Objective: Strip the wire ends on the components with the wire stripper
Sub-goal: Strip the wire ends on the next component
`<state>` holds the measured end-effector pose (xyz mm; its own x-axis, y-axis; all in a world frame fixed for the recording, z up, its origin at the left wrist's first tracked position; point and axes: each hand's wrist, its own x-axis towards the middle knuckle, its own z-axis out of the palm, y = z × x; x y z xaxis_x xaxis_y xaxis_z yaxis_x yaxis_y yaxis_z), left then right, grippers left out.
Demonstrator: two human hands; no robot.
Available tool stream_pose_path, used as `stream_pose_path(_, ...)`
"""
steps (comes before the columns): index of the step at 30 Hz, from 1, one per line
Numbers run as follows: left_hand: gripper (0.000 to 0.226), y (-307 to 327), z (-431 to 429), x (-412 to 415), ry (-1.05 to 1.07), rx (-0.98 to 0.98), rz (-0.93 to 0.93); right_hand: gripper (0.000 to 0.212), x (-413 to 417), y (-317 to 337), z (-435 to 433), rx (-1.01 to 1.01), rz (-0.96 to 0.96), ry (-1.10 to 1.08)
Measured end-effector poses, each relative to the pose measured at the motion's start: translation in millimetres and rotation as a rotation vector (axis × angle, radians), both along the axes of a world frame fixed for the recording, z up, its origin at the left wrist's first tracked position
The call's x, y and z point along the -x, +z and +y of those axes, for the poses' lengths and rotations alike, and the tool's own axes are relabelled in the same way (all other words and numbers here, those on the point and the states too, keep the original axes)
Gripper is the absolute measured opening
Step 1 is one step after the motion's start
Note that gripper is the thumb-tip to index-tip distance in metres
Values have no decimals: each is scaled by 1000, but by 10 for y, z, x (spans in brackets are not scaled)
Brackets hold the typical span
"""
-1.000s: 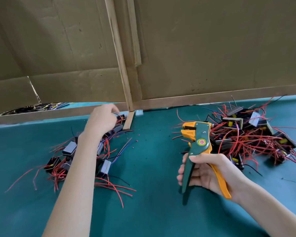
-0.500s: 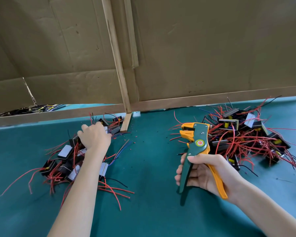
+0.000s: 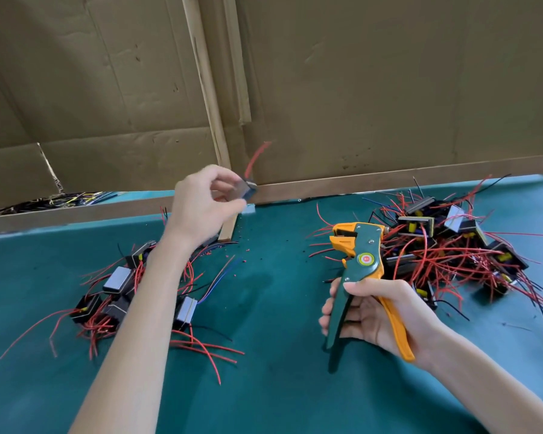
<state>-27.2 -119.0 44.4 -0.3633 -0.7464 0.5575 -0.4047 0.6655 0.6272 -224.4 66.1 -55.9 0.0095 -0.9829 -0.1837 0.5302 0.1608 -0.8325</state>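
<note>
My left hand is raised above the table and pinches a small dark component whose red wire sticks upward. My right hand grips the handles of the green and orange wire stripper, jaws pointing up and left, nothing between them. Under my left forearm lies a pile of components with red wires. A larger pile of components sits behind the stripper on the right.
The green table mat covers the work surface. A cardboard wall stands close behind both piles, with a wooden strip at its base. Loose wire scraps lie beyond the cardboard at far left.
My left hand has lifted off the left pile and moved up and right, now pinching one component with a red wire. The right hand with the stripper has stayed put.
</note>
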Motion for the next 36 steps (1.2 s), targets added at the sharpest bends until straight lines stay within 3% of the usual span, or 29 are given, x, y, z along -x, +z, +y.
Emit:
stream_pose_path(6,26,-533,79,401,-50,80,-619,16,20,25,9,8,18,-25)
stream_pose_path(10,19,-733,52,443,-110,-98,-751,18,31,31,8,16,25,-47)
stream_pose_path(14,24,-729,-10,399,-92,-186,-592,17,36,31,8,12,24,-39)
stream_pose_path(20,29,-876,72,520,-124,-133,-416,23,39,13,3,10,36,-31)
stream_pose_path(25,7,-1023,187,674,-179,-152,-318,19,51,-3,-7,9,41,-29)
stream_pose_path(32,19,-825,173,628,-281,-382,50,19,55,-17,-16,22,46,-19)
stream_pose_path(36,17,-617,187,564,-385,-469,164,20,47,-11,-12,38,57,-8)
